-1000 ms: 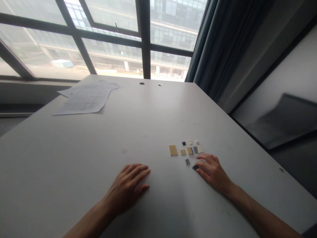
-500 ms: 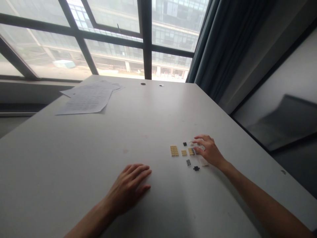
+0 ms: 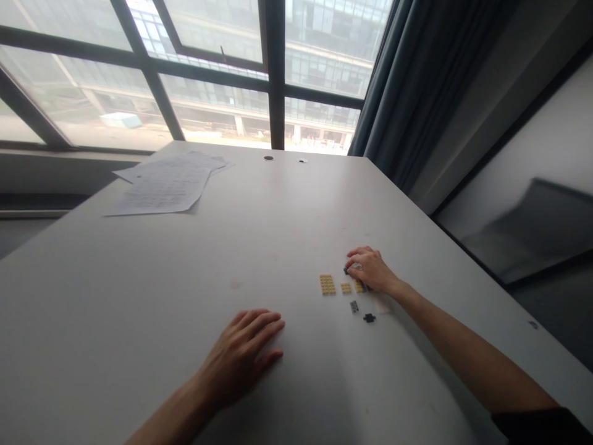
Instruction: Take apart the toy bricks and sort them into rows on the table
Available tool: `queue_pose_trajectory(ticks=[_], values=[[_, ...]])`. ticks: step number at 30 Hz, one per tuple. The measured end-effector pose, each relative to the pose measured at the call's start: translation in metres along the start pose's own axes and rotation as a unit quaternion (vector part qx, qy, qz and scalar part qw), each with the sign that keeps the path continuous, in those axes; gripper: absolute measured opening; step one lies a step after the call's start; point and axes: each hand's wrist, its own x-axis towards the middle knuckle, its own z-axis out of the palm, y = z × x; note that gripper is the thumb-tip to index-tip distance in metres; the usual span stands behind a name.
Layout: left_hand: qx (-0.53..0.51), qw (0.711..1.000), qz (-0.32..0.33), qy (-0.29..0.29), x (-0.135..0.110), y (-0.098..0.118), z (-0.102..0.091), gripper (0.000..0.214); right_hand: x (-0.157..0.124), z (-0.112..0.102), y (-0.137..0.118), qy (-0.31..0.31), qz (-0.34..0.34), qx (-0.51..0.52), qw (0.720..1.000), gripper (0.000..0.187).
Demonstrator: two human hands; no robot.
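My left hand lies flat on the table with its fingers stretched out, holding nothing. At the right, my right hand is curled over a group of small toy building bricks. Its thumb and fingertips close on a small black brick, which shows only in part. Under the palm, a yellow and grey brick piece is half covered. Beside it are a small yellow plate and a larger yellow plate. Nearer to me lie a grey brick piece and a black piece with side tabs.
The bricks lie on a white table. Printed sheets of paper overlap at its far left. Two round holes sit near the far edge, before a window. A dark curtain hangs at the right. A pale piece shows below my right wrist.
My right hand has moved left and slightly away from me, from above the pale bricks to the small black brick, its fingers drawing together there. My left hand has stayed in place.
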Motion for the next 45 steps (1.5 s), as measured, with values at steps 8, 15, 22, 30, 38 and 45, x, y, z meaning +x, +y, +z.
queue_pose_trajectory(ticks=[8,15,22,30,38,45], values=[[0.001,1.0,0.002,0.001,0.001,0.0,-0.001,0.032,-0.006,-0.016,-0.003,0.047,0.038,0.061,0.996,0.012],[0.001,1.0,0.002,-0.001,0.0,0.0,-0.001,0.031,-0.067,-0.038,-0.013,0.045,-0.05,0.061,0.996,0.012],[0.004,1.0,0.004,0.0,-0.001,-0.002,0.001,0.032,-0.114,-0.019,-0.009,0.02,-0.078,0.022,0.997,0.019],[0.0,1.0,0.005,0.004,0.0,-0.001,-0.001,0.03,-0.113,-0.007,-0.012,0.024,-0.083,0.016,0.996,0.013],[0.0,1.0,0.005,0.002,-0.002,-0.003,0.0,0.032,-0.113,-0.006,-0.012,0.031,-0.085,0.024,0.996,0.009],[-0.021,1.0,-0.017,0.0,-0.003,-0.003,0.001,0.031,-0.117,-0.004,-0.021,0.097,-0.028,0.113,0.988,0.016]])
